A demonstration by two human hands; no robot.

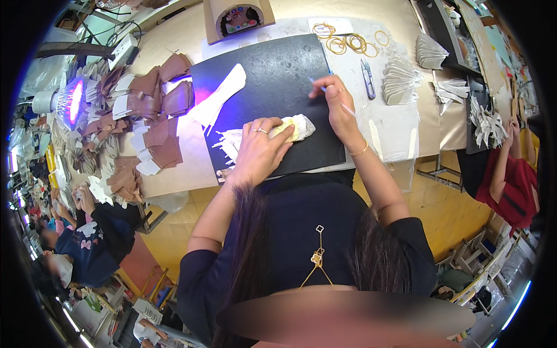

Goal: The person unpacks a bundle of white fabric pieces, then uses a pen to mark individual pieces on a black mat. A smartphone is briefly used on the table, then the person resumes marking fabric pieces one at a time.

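Note:
My left hand (261, 145) wears a ring and lies with bent fingers over a crumpled pale-and-yellow cloth (297, 126), gripping it against a black board (272, 66). Beneath and beside that hand is a fanned stack of white strips (228, 145). My right hand (336, 107) is raised above the board's right side, its fingers closed on a slim pen-like stick (348, 109), pale with a blue end. The stick's tip is blurred. A white cut piece with a narrow tail (223, 95) lies farther left on the board.
Brown and white cut pieces (162, 139) are piled left, near a lit lamp (74, 103). On the right lie thread snips (368, 78), rubber bands (351, 43) and fanned pale pieces (400, 81). A brown box (239, 20) stands at the back. Other people (510, 180) sit at both sides.

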